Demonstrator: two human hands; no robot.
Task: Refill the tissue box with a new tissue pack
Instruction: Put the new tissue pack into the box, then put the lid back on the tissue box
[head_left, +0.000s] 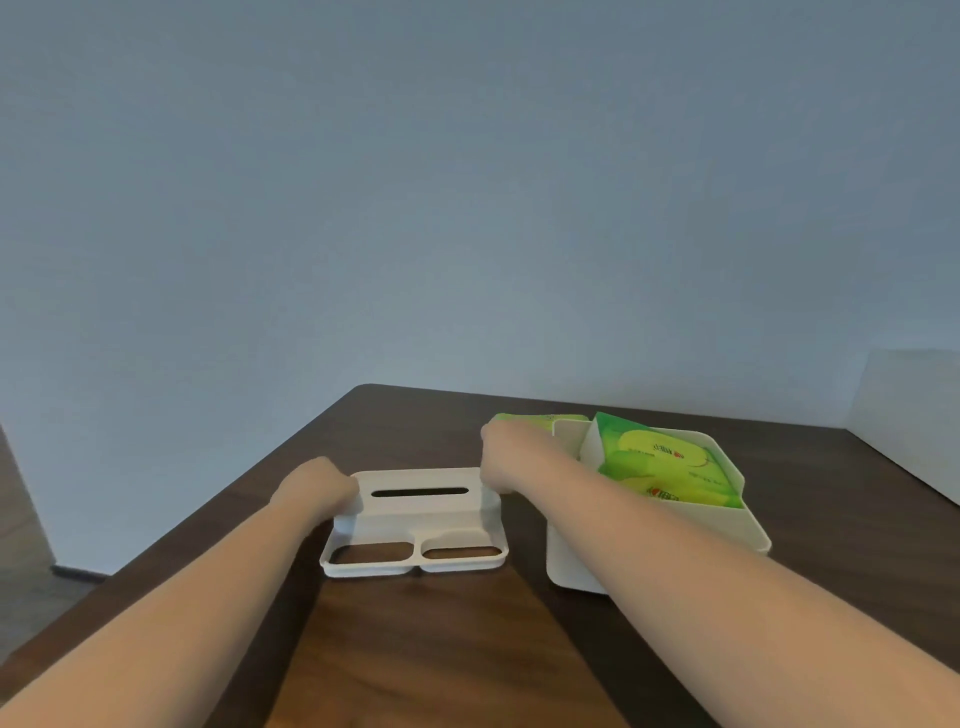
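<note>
So from the head cam I'm looking down at a dark wood bench (441, 649). My left hand (314, 488) is gripping the left end of the white tissue box lid (415, 519), fingers curled round its edge, so that grip is clamped on the lid. The lid is lying flat on the bench with its dark slot facing up and two oval cutouts along the near edge. My right hand (506, 460) is holding the lid's right end, grip closed on it too. Just right of that the white tissue box (582, 561) is sitting open, and a green tissue pack (660, 467) is leaning tilted inside it. Another green pack (540, 422) is peeking out behind my right hand, on the bench.
</note>
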